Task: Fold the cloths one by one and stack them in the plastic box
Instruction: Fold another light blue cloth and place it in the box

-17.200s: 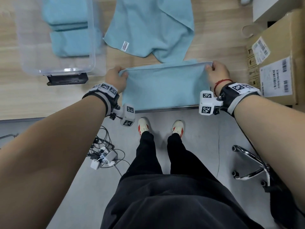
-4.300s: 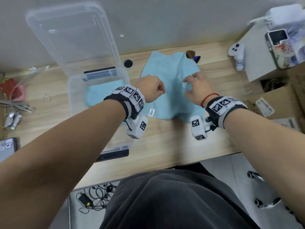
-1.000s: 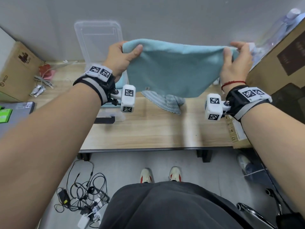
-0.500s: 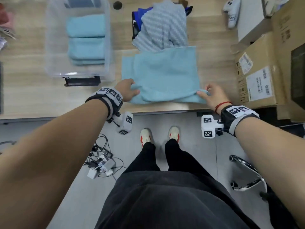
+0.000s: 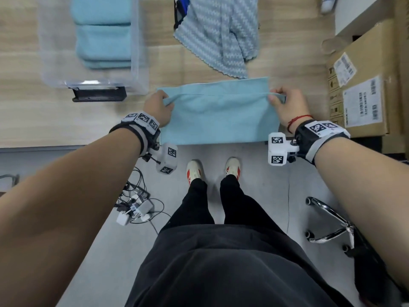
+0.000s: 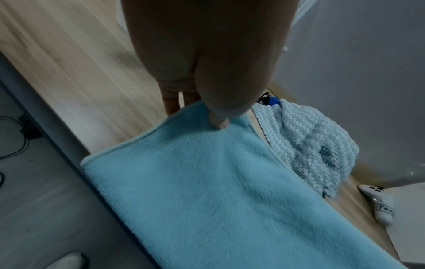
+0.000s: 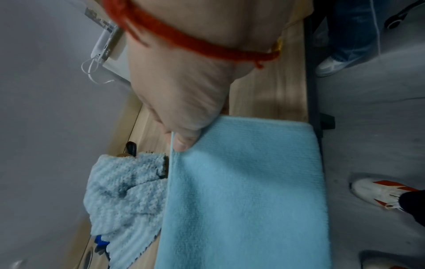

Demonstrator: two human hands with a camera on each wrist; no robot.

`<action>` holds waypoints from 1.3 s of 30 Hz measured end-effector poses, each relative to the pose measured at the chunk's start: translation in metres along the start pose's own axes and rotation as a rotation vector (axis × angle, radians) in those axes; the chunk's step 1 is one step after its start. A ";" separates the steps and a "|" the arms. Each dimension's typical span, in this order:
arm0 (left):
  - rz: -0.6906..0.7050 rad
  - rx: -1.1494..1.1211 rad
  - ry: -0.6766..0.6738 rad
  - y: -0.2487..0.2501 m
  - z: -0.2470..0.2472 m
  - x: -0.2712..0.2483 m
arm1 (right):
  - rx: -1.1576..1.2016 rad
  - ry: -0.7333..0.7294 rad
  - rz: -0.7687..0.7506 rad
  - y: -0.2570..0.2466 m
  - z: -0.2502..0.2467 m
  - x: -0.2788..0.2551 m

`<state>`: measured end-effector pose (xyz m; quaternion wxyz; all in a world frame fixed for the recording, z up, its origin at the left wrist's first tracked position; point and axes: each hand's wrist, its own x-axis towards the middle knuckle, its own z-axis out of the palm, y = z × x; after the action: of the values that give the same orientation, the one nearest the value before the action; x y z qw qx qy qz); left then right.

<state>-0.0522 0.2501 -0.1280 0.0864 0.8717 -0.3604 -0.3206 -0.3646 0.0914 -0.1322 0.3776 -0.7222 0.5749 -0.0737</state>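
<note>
light-blue fleece cloth folded in half at wooden desk near edge | left hand pinches top layer's left corner | right hand pinches right corner | clear plastic box far-left, folded cloths inside

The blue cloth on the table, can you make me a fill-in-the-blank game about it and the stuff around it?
1. The plain blue cloth is pinched at its corners by ____ hands, the left hand and the right hand.
2. The folded cloths already lie inside the clear plastic ____.
3. The striped cloth lies on the table, not yet ____.
4. The cardboard box sits on the person's ____ side.

Missing words: two; box; folded; right
</note>
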 end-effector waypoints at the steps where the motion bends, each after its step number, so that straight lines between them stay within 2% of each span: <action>1: -0.025 -0.030 0.017 -0.001 0.002 0.003 | 0.007 0.010 -0.011 -0.002 0.002 0.007; 7: -0.090 -0.137 0.086 -0.005 0.010 0.019 | 0.014 0.047 0.008 -0.006 0.019 0.041; 13: -0.138 -0.107 0.083 -0.004 0.015 0.036 | -0.085 0.021 0.093 0.000 0.032 0.060; 23: -0.226 -0.034 0.107 0.001 0.020 0.047 | -0.290 0.036 0.138 -0.003 0.032 0.072; 30: -0.248 -0.084 0.135 0.005 0.029 0.049 | -0.306 0.054 0.240 -0.001 0.034 0.068; 36: -0.221 0.049 0.125 0.012 0.031 0.044 | -0.273 0.043 0.215 0.002 0.029 0.060; 39: -0.262 0.159 0.246 0.022 0.034 0.038 | -0.307 0.025 0.236 0.004 0.028 0.050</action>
<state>-0.0660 0.2110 -0.1652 0.0183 0.9478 -0.2550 -0.1907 -0.3362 0.0600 -0.1713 0.2620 -0.6980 0.6645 0.0507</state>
